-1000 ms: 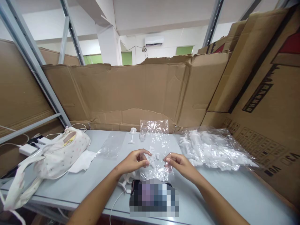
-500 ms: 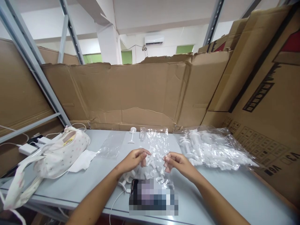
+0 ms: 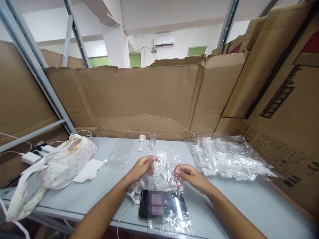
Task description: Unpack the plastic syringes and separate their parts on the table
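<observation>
My left hand (image 3: 144,168) and my right hand (image 3: 187,175) are pinched closed on opposite sides of a clear plastic bag (image 3: 175,226). Small white plastic pieces (image 3: 161,171) show through or within the film; which of the two I cannot tell. The bag's near end drapes across a phone (image 3: 171,202). Beyond my hands, a white plunger-like part (image 3: 141,143) stands beside a clear ribbed plastic cylinder (image 3: 152,142). More white plunger-like parts (image 3: 134,189) lie by my left wrist, partly hidden by the arm.
At right lies a large clear bag of white parts (image 3: 224,159). A patterned fabric pouch (image 3: 64,162), a white paper (image 3: 88,171) and a flat clear bag (image 3: 118,154) are on the left. Cardboard (image 3: 139,96) walls in the back and right. A white cable (image 3: 122,215) runs from the phone.
The clear bag has shifted toward me; its far end no longer covers the clear cylinder, and its near end now extends over the phone. Both hands stay in nearly the same place.
</observation>
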### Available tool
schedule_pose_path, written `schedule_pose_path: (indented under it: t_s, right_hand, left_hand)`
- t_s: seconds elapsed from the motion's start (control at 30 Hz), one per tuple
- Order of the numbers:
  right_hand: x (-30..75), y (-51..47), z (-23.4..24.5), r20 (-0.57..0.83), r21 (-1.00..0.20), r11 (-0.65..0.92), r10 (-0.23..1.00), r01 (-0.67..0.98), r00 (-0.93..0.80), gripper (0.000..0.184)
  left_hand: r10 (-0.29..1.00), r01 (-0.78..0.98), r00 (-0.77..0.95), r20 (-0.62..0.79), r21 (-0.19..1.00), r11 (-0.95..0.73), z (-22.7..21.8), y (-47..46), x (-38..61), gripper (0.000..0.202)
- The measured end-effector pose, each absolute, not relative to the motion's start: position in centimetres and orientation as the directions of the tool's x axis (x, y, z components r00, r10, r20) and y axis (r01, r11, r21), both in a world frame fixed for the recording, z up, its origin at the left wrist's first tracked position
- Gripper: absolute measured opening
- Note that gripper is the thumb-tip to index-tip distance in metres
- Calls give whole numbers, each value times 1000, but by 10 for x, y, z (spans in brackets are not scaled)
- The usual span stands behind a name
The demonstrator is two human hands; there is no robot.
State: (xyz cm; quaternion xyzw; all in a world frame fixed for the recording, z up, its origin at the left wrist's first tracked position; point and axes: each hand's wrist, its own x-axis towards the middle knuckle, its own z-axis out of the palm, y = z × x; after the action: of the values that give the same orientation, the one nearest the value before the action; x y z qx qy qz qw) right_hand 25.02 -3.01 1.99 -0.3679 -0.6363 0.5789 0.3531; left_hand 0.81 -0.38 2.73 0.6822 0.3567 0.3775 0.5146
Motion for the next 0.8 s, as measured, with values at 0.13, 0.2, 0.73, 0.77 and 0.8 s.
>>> schedule_pose_path:
  t_s: [0.13, 0.2, 0.73, 0.77, 0.8]
  right_hand:
    - [246, -34, 21, 19, -996, 61, 845, 62, -534, 33]
    - [246, -32, 20, 30, -998, 56, 868, 39, -496, 37]
    - [245, -31, 23, 12, -998, 35, 937, 59, -349, 47]
    - [246, -30, 23, 12, -997, 35, 939, 62, -343, 47]
    - [246, -30, 23, 13, -997, 38, 941, 67, -339, 48]
  left_hand:
    - [909, 86, 384, 162, 974, -210, 25, 1, 8, 55]
    - [898, 98, 418, 135, 976, -192, 25, -1, 9, 54]
    - [902, 147, 411, 131, 967, -208, 26, -6, 14, 55]
    - [901, 161, 415, 129, 964, -212, 26, -7, 15, 55]
    - [899, 179, 419, 126, 959, -218, 26, -7, 15, 54]
